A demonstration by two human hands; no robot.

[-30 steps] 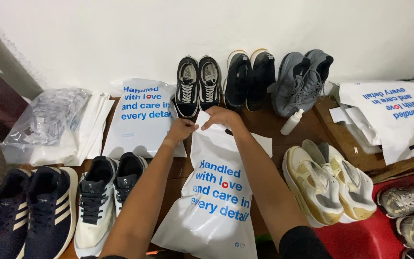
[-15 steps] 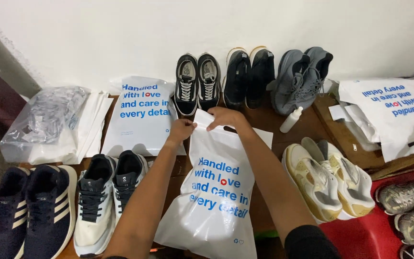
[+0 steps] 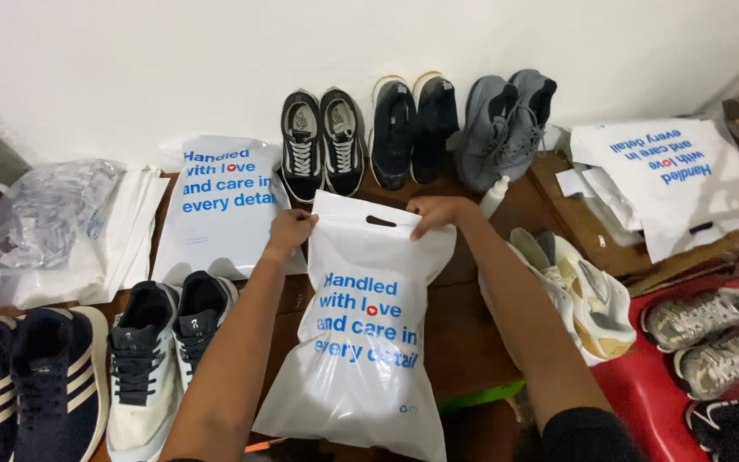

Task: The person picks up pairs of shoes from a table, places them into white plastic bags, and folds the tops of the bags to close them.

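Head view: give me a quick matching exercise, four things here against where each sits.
Things:
1. filled bag
2. grey shoes
3. navy shoes
4. flat bags

Places:
A. bottom left corner
B. far right, on cardboard
C. between both hands, centre
D. against the wall, right end of the row

Pairs: 1-C, 2-D, 3-A, 4-B. The left hand and right hand pinch the filled bag's top edge.

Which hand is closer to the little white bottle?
The right hand. It grips the top edge of the white plastic bag, just left of the bottle. The left hand holds the bag's other top corner, farther away.
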